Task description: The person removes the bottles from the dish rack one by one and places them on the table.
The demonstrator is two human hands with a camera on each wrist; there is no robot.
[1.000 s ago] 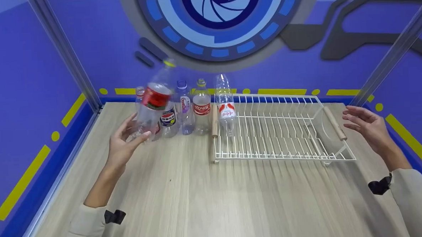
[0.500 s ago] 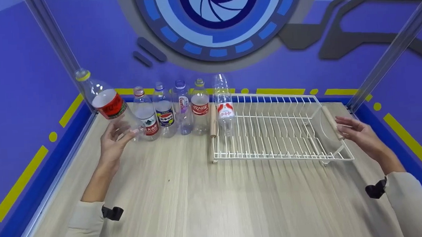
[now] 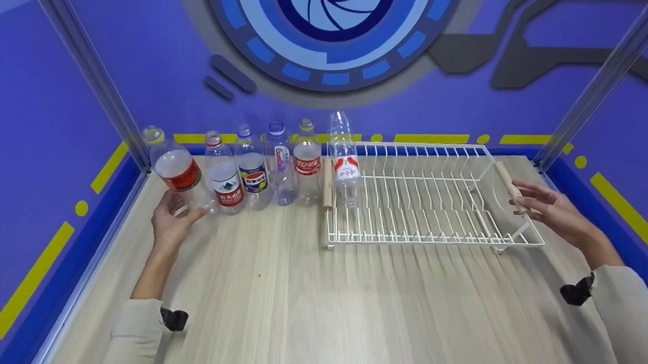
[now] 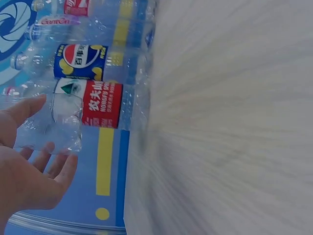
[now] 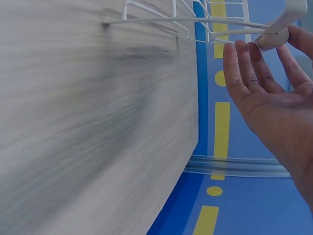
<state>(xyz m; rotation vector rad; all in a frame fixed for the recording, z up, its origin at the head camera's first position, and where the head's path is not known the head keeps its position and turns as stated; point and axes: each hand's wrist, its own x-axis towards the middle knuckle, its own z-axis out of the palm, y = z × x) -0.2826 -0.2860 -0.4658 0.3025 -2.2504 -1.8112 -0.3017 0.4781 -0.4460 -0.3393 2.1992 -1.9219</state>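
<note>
My left hand (image 3: 170, 221) holds a large clear plastic bottle (image 3: 184, 177) with a red label and yellow neck ring, thumb on one side and fingers on the other near its base. The bottle leans left, and its base (image 4: 73, 122) is raised off the table in the left wrist view. Right beside it stands a bottle with a white-and-red label (image 3: 228, 189). My right hand (image 3: 558, 213) grips the right wooden handle (image 3: 510, 187) of a white wire dish rack (image 3: 414, 241), thumb above and fingers below; in the right wrist view the fingers (image 5: 234, 73) are nearly straight.
Rightward in the row stand a blue-labelled bottle (image 3: 254, 179), a purple-labelled bottle (image 3: 282, 167) and a red-labelled bottle (image 3: 307, 169). An upside-down clear bottle (image 3: 346, 167) stands in the rack's left end. Blue panels (image 3: 150, 74) wall the table (image 3: 308, 314).
My left hand has carried the large bottle left from in front of the others, then lowered it beside the row's left end. My right hand has moved in to the rack's handle.
</note>
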